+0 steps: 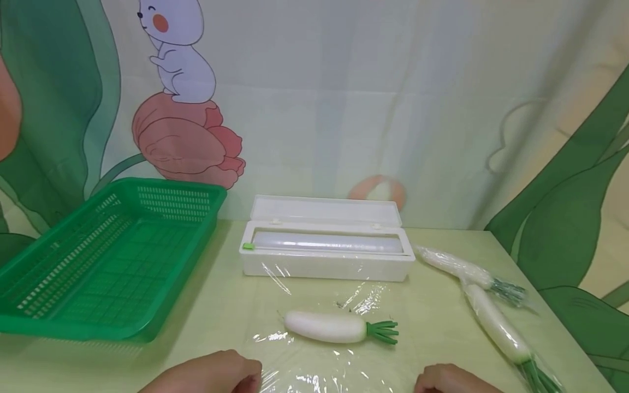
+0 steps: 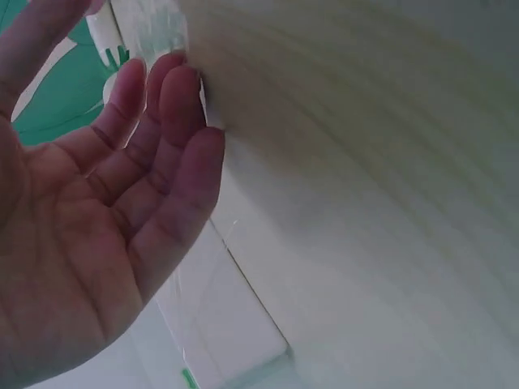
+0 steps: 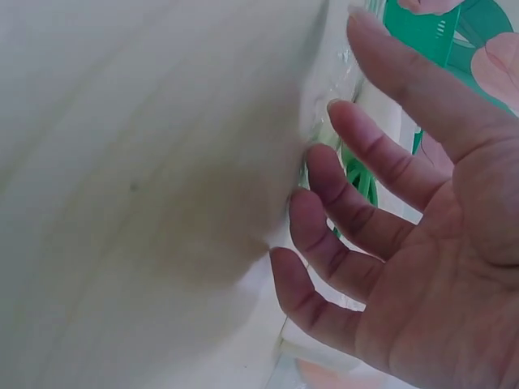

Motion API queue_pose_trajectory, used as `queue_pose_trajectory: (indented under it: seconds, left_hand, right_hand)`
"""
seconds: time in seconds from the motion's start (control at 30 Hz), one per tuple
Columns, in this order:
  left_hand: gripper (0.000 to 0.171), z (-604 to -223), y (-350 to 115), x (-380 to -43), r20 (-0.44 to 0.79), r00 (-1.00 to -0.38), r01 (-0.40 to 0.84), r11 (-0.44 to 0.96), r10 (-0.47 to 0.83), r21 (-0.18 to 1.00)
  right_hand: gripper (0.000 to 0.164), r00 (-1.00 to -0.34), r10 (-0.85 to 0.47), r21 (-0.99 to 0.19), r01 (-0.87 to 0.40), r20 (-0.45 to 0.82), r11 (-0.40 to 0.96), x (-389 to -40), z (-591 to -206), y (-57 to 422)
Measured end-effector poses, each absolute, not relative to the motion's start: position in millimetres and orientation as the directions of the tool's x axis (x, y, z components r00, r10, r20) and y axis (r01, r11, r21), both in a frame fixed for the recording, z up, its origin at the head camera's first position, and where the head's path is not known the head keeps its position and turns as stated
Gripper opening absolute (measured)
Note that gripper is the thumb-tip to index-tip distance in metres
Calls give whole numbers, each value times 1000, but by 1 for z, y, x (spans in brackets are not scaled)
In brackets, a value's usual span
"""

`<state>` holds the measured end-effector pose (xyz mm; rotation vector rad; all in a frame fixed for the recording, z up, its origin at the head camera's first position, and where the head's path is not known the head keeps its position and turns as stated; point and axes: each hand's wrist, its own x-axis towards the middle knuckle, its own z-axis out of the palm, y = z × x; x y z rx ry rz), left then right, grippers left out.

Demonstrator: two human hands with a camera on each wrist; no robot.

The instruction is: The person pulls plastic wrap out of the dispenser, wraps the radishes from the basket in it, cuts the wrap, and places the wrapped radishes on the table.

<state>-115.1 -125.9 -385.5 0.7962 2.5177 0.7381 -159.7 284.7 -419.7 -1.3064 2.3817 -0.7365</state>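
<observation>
A white radish (image 1: 324, 327) with short green stalks lies crosswise on a sheet of clear cling film (image 1: 314, 363). The film runs toward me from a white wrap dispenser (image 1: 326, 265), whose lid is raised over the roll (image 1: 326, 242). At the film's near left is my left hand (image 1: 211, 374); its bent fingers (image 2: 182, 105) touch the pale surface, thumb apart. Near the right side, my right hand (image 1: 452, 379) has loosely curved fingers (image 3: 324, 231) with their tips on the surface, and its thumb stands away. Neither hand visibly grips anything.
A green plastic basket (image 1: 118, 273) with slotted walls stands at the left. On the right lie two film-wrapped radishes, one farther radish (image 1: 457, 267) and one nearer radish (image 1: 496, 322). A printed curtain (image 1: 314, 109) hangs behind the table.
</observation>
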Motion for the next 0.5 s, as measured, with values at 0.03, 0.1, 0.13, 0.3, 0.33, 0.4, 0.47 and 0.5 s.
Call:
queue_pose_trajectory:
  seconds: [0.03, 0.1, 0.13, 0.3, 0.33, 0.4, 0.47, 0.5]
  left_hand:
    - [18, -387, -124, -116, -204, -752, 440, 708, 626, 552]
    - [18, -389, -122, -117, -194, -746, 487, 720, 637, 494]
    - [18, -390, -121, -118, -196, -739, 505, 723, 644, 471]
    - [17, -392, -119, -120, -211, -713, 543, 716, 669, 439]
    - [17, -392, -119, -121, -216, -710, 540, 715, 670, 444]
    - [17, -391, -119, -122, -206, -701, 561, 707, 682, 429]
    - [18, -390, -121, -121, -195, -706, 557, 703, 681, 441]
    - [18, -388, -122, -120, -193, -715, 538, 705, 672, 463]
  right_hand:
    - [4, -519, -854, -557, -705, -17, 440, -160, -420, 284]
    - [4, -504, -863, -512, -745, 14, 427, -159, -420, 283]
    - [4, -504, -864, -498, -753, 15, 430, -159, -420, 283]
    - [8, -509, -861, -479, -757, 8, 443, -157, -418, 279]
    - [10, -505, -863, -480, -760, 12, 438, -157, -417, 279]
    - [14, -493, -868, -483, -774, 52, 410, -155, -416, 279]
    - [17, -492, -866, -497, -776, 92, 388, -154, -416, 280]
    - [17, -492, -863, -510, -774, 111, 375, -152, -415, 281]
